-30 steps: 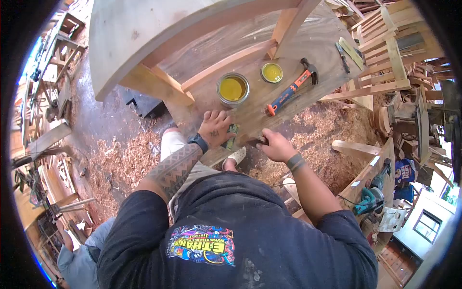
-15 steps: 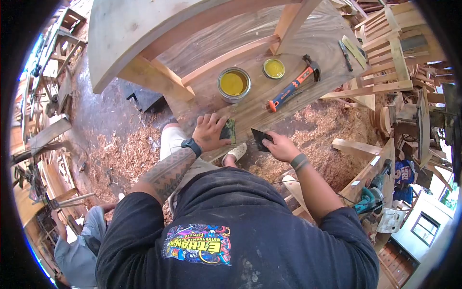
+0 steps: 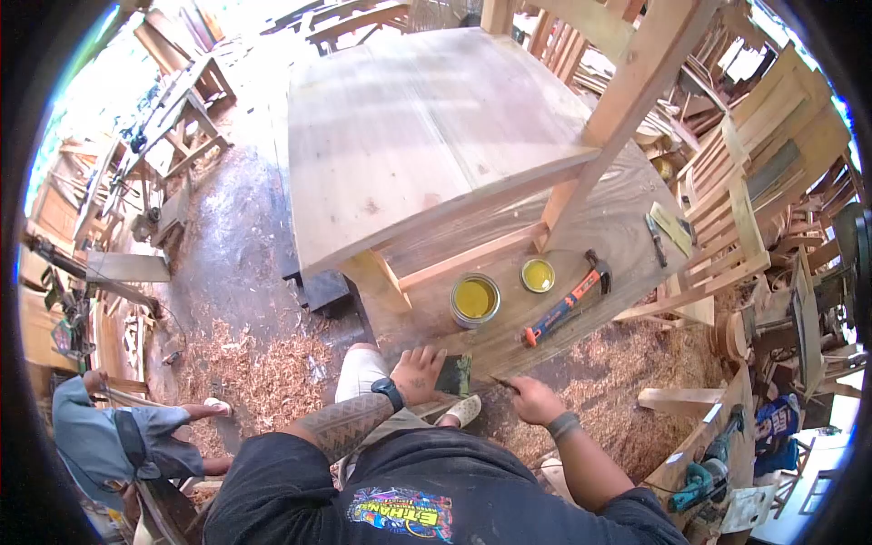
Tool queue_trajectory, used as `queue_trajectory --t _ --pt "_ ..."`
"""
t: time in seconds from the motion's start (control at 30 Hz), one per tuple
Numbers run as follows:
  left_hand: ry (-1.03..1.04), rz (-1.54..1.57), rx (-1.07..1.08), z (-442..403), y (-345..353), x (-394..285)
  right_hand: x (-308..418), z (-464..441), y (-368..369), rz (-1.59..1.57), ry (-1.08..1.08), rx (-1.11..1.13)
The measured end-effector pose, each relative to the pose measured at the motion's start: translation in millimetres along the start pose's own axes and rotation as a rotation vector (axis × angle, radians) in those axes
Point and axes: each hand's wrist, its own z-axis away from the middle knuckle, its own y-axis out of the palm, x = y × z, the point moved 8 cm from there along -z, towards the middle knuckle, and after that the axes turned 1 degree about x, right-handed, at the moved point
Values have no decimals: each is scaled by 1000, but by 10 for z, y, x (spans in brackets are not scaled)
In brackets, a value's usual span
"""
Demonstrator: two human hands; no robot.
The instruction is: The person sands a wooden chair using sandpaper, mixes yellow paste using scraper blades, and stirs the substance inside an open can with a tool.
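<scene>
My left hand lies on the near edge of the wooden board, fingers stretched out. A dark flat plate with greenish smears sits between its thumb and forefinger; whether it is gripped I cannot tell. In my right hand is a thin dark scraper, pinched and seen nearly edge-on, just off the board's edge. Farther back stand an open can of yellow paste and its lid, yellow inside. Right of them lies a hammer with an orange and blue handle.
A large wooden piece with a broad panel stands on the board. A knife-like tool lies at the far right. Shavings cover the floor. Another person is at left; a teal power tool is at right.
My view has tilted up, showing more of the panel. The scraper in my right hand has turned from face-on to nearly edge-on. My left hand stays at the board's edge.
</scene>
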Motion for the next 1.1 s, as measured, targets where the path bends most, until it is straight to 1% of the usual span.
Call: queue_trajectory --t 0.03,0.07,0.17,0.2,0.23,0.27,0.3,0.33,0.37,0.4,0.43,0.47,0.57,0.63,0.7,0.73,0.77,0.83,0.87,0.9,0.93,0.97,1.03,1.1 --pt "3 -27 31 26 138 38 -100 10 65 -10 31 2" --pt "9 10 -21 42 86 24 -217 11 138 -24 66 7" --pt "-25 65 68 -33 97 9 -846 117 640 -996 544 81" --pt "-6 62 27 -56 192 45 -890 169 671 -1168 579 40" --pt "14 68 -6 -54 333 68 -938 175 668 -1161 531 -61" --pt "1 60 49 -79 435 112 -1026 123 713 -1142 378 -99" --pt "-6 61 118 -98 541 142 -967 161 706 -1069 492 -62" --pt "-11 81 109 -89 418 112 -1118 127 796 -975 552 -77" --pt "-14 95 98 -59 237 64 -1148 71 908 -1054 473 -23" --pt "-15 112 91 -41 169 34 -1235 24 1057 -1078 479 -30" --pt "-17 118 65 -72 110 32 -1254 -26 1136 -1015 496 -14" --pt "-28 123 69 -69 126 29 -1232 -92 1212 -1001 405 -10" --pt "-62 139 55 -130 101 38 -941 -77 1196 -1102 566 9" --pt "-82 165 34 -157 26 54 -892 -88 1196 -1253 568 -8" --pt "-232 470 249 -226 247 179 -791 -87 1084 -1356 570 -31" --pt "-305 623 357 -241 365 210 -774 -93 982 -1336 573 -32" --pt "-283 669 335 -293 368 194 -802 -103 861 -1295 558 -92" --pt "-235 765 289 -400 384 155 -724 -126 498 -1245 517 -106" --pt "-289 1098 300 -431 600 164 -941 -199 393 -1128 428 -202" --pt "-342 1432 305 -465 934 169 -973 -236 272 -1084 359 -215" --pt "-394 1766 302 -475 1121 147 -998 -268 149 -1041 291 -229" --pt "-460 1652 265 -452 1096 178 -991 -283 -1 -827 238 -275" --pt "-591 1418 194 -378 942 165 -179 -162 -489 66 20 -269" --pt "-652 1434 152 -296 962 82 138 -137 -318 281 -113 -211"
